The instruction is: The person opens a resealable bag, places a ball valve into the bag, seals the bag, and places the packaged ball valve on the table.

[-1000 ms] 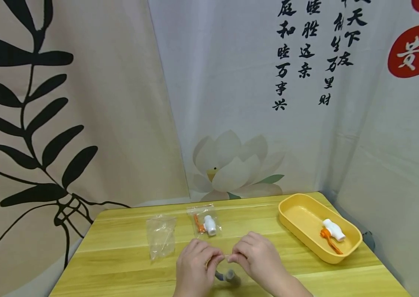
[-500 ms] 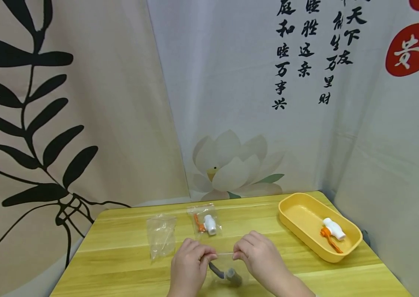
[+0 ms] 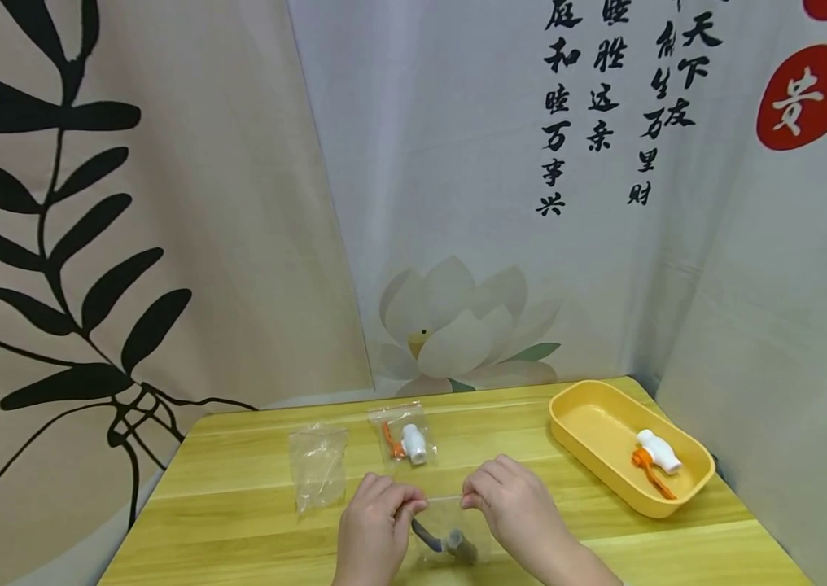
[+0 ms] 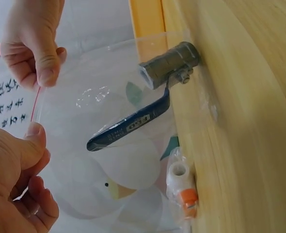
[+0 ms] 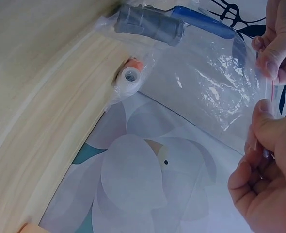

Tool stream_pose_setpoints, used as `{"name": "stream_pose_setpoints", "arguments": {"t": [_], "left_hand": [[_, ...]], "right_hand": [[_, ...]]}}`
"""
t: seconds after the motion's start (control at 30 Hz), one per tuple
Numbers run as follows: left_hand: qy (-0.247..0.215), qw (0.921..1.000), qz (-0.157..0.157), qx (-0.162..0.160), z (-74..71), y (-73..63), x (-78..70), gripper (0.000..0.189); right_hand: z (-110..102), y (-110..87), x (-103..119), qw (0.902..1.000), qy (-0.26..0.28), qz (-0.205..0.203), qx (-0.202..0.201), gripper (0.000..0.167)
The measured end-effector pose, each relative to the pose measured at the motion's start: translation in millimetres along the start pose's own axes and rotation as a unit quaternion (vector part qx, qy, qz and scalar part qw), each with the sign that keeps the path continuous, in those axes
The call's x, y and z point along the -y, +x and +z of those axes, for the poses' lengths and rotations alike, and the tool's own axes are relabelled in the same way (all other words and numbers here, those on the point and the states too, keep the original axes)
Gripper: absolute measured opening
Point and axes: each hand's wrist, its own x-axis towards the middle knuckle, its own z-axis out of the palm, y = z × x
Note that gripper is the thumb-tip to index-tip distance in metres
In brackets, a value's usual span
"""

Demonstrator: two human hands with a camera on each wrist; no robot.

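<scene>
Valve (image 4: 169, 63), grey with a blue handle, sits inside a clear bag (image 4: 93, 96), below and between my hands. My left hand (image 3: 377, 525) and right hand (image 3: 516, 505) are apart, each pinching the bag's top edge near its red strip (image 4: 35, 104). I judge that a hard, uneven pull could tear the plastic, and the valve's weight could then tip it out. Beyond my hands lies a bagged white-and-orange fitting (image 3: 414, 446); beyond my left, a wrinkled wrapper (image 3: 318, 468); off to my right, a yellow tray (image 3: 600, 435) holding a loose fitting (image 3: 660, 453).
</scene>
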Motion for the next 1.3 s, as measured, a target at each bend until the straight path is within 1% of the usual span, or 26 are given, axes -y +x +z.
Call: {"name": "stream_pose_setpoints", "arguments": {"t": [0.13, 0.17, 0.23, 0.37, 0.47, 0.57, 0.67, 0.77, 0.9, 1.07, 1.2, 1.3], "left_hand": [[-0.003, 0.9999, 0.012, 0.001, -1.0, 1.7, -0.1, 0.023], [-0.004, 0.9999, 0.015, 0.000, -1.5, 2.2, -0.2, 0.024], [-0.004, 0.9998, 0.022, -0.002, -2.5, 3.0, -0.5, 0.024], [-0.002, 0.9991, 0.043, -0.006, -3.5, 3.7, -1.6, 0.025], [-0.006, 0.9984, 0.055, -0.009, -3.1, 3.7, -2.9, 0.025], [-0.013, 0.9984, 0.055, -0.008, -2.3, 3.6, -4.7, 0.024], [-0.017, 0.9986, 0.049, -0.004, -1.7, 3.1, -6.3, 0.024], [-0.023, 0.9992, 0.033, 0.004, -1.9, 2.4, -7.5, 0.024], [-0.038, 0.9991, 0.012, 0.017, -3.0, 1.5, -8.5, 0.023], [-0.053, 0.9982, 0.004, 0.026, -3.3, 0.1, -7.7, 0.023], [-0.074, 0.9965, -0.011, 0.039, -2.9, -2.1, -6.7, 0.021], [-0.096, 0.9933, -0.034, 0.055, -2.6, -4.1, -6.7, 0.021]], "right_hand": [[-3, 1.8, -1, 0.9996, 0.019, 0.007, 0.020, 0.023], [-4, 2.6, -1, 0.9994, 0.024, 0.008, 0.025, 0.020], [-5, 5.0, -1, 0.9988, 0.037, 0.008, 0.032, 0.021], [-3, 10.0, 4, 0.9974, 0.059, -0.008, 0.041, 0.019], [-1, 11.7, 7, 0.9969, 0.069, -0.019, 0.033, 0.018], [0, 11.0, 8, 0.9970, 0.074, -0.016, 0.018, 0.021], [1, 9.1, 8, 0.9971, 0.074, -0.011, 0.013, 0.021], [2, 7.2, 6, 0.9971, 0.075, -0.008, 0.014, 0.018], [3, 5.4, 5, 0.9967, 0.080, -0.011, 0.010, 0.019], [2, 4.6, 5, 0.9957, 0.092, -0.011, 0.012, 0.020], [0, 4.4, 7, 0.9948, 0.101, -0.007, 0.012, 0.018], [0, 2.7, 8, 0.9944, 0.104, 0.007, 0.015, 0.019]]}}
